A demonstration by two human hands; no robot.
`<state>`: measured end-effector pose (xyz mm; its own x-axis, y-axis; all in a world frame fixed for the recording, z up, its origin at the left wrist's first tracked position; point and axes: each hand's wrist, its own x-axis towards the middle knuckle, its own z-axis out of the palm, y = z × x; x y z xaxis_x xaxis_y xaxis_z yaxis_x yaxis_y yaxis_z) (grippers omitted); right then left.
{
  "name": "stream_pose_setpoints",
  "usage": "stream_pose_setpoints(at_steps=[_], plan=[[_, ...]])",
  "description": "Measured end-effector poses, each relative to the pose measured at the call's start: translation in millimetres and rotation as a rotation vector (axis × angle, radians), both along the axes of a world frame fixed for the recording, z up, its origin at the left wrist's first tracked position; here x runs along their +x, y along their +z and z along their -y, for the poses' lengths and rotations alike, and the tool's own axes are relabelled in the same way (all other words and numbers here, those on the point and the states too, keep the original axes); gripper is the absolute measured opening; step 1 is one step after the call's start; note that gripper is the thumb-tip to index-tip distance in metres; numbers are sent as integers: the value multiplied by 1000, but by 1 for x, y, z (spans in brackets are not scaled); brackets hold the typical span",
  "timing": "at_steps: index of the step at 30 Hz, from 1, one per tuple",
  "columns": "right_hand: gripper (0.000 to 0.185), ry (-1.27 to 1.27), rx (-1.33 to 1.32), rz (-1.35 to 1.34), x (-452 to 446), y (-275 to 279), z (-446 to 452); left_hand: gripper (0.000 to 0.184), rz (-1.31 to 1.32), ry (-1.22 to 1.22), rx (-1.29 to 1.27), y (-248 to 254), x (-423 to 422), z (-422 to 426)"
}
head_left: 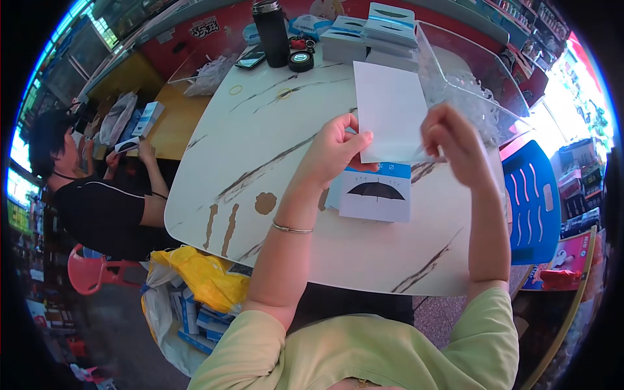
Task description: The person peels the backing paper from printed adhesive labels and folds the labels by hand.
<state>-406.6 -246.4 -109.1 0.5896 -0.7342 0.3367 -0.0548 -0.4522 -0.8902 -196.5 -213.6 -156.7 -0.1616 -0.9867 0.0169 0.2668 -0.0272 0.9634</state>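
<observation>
My left hand (341,146) pinches a blank white sheet (393,107) at its lower left edge, thumb in front and fingers behind. At the sheet's lower right corner is my right hand (455,140), its fingers curled and partly smeared by motion; what they grip there I cannot make out. Just below the sheet, on the table, lies a white and blue box or packet printed with a black umbrella (376,201). The raised sheet and my left fingers cover its upper part.
The marble-pattern table (260,130) bears a black bottle (270,32), a phone (251,57), stacked umbrella-printed packets (390,26) and a clear bin (481,78) of plastic bags. A blue chair (534,201) stands right. A co-worker (97,201) sits left, near a yellow-white sack (195,279).
</observation>
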Motion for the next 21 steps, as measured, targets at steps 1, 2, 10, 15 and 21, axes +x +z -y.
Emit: stream_pose_setpoints(at_steps=[1,2,10,15,21], plan=[[10,-70,-38,24,-9,7,10,15,-17,2,10,1,1,0],[13,-139,-75,48,-15,16,20,15,-33,6,20,1,2,0],[28,-686,-399,-95,-93,58,164,16,-107,50,-5,-4,7,4],[48,-829,-845,-428,-91,49,135,15,-109,26,-24,1,4,1],[46,-327,-1053,-539,-10,13,16,16,-179,-70,-37,-3,6,3]])
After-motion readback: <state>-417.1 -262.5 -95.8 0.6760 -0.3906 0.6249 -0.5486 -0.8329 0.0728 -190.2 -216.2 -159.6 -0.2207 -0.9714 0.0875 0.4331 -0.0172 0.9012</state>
